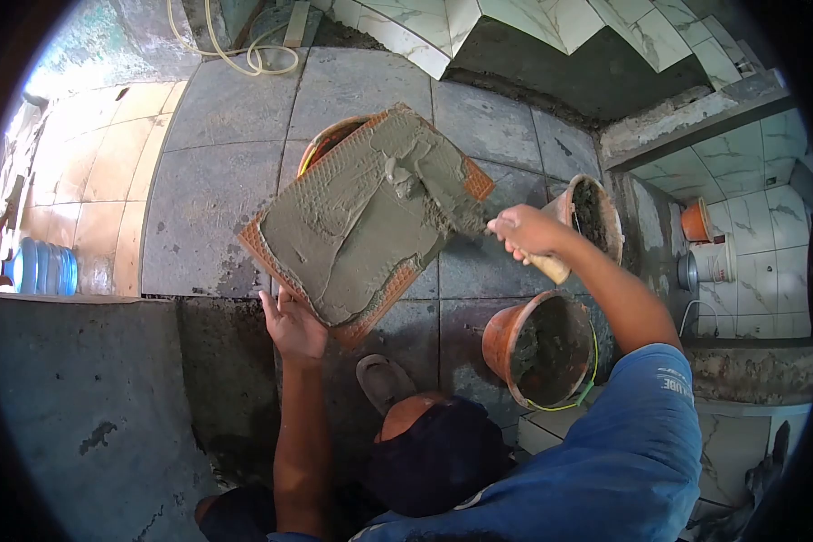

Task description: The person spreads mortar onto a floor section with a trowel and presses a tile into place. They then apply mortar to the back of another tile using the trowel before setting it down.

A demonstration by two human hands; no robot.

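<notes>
A large tile (271, 248) lies back-side up, its ribbed orange-brown underside mostly coated with grey wet mortar (334, 226). My left hand (295, 327) holds the tile at its near left edge, palm up, with some fingers hidden beneath it. A small lump of mortar (402, 181) stands up from the coating. In my right hand (528, 232) is a trowel (551, 267), gripped by its wooden handle. Its mortar-covered blade is at the tile's right edge, hard to tell from the mortar. Under the tile's far side, part of a bucket (321, 144) shows.
A mortar-smeared bucket (506, 339) stands near my right arm, another bucket (612, 212) beyond it. Grey floor tiles (217, 194) surround the work. Steps with white marbled tiles (551, 32) rise at the back. A hose (255, 61) and a blue water bottle (50, 268) are leftward.
</notes>
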